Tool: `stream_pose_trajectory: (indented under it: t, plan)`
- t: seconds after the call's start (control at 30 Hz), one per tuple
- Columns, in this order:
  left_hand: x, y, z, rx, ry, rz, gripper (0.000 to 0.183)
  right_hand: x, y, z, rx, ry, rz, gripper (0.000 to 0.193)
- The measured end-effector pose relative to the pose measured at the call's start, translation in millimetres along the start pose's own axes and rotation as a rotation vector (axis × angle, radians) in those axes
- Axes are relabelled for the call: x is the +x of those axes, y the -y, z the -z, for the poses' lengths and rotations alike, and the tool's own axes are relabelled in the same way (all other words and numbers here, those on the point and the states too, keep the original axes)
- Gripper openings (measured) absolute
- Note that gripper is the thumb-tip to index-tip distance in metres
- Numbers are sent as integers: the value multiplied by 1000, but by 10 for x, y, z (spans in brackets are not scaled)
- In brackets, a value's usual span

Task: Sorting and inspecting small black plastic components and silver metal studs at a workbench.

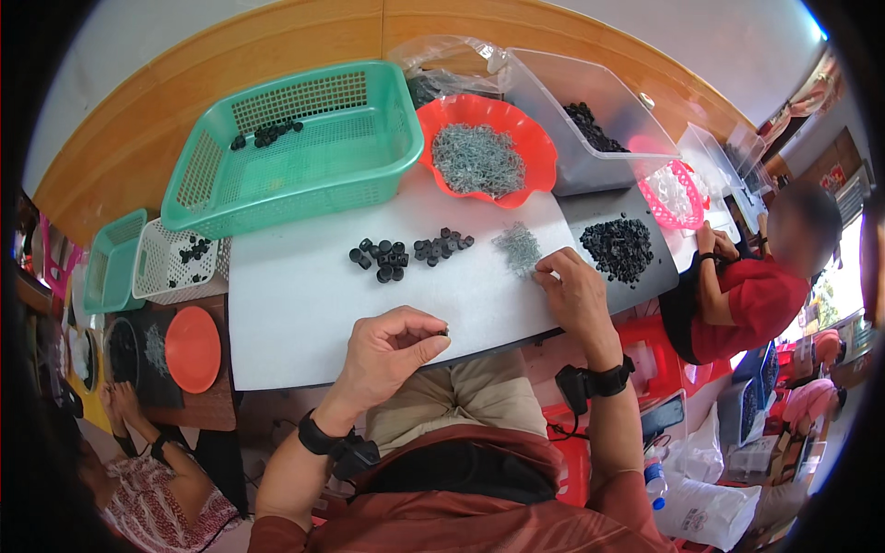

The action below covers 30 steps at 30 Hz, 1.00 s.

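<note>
Steady dark part in left hand by worktop's near edge; separate metal pieces with narrowed right hand, load indiscernible.

bright, glare at right, fisheye-bent edges

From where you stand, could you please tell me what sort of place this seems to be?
Probably a small assembly workshop: black parts and metal pieces lie in piles on the worktop, a red bowl holds more metal pieces, and a person in red is at the right.
</note>
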<state>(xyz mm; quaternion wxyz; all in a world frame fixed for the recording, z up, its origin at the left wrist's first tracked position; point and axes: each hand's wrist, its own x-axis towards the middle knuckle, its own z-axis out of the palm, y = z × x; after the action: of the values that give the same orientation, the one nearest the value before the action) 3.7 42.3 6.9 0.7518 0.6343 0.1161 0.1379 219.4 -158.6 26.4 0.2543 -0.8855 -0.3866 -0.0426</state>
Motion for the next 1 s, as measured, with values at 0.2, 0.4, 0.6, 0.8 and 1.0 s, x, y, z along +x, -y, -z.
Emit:
stream_pose_trajectory:
  t: [0.2, 0.4, 0.6, 0.8, 1.0]
  plan:
    - [-4, 13, -8, -5, 0, -6, 17, -14, -72, -34, 33, -13, 4, 9]
    - [-1, 44, -17, 12, -5, -43, 17, -66, -135, -49, 146, -81, 12, 14]
    - [-14, 46, -24, 57, -29, -64, 16, -93, -79, -7, 320, -149, -81, 17]
    - [-18, 63, -51, 125, -69, -101, 15, -89, -49, 11, 389, -166, -85, 13]
    - [-33, 32, -108, 120, -91, -70, 14, -104, -121, -66, 510, -157, -130, 13]
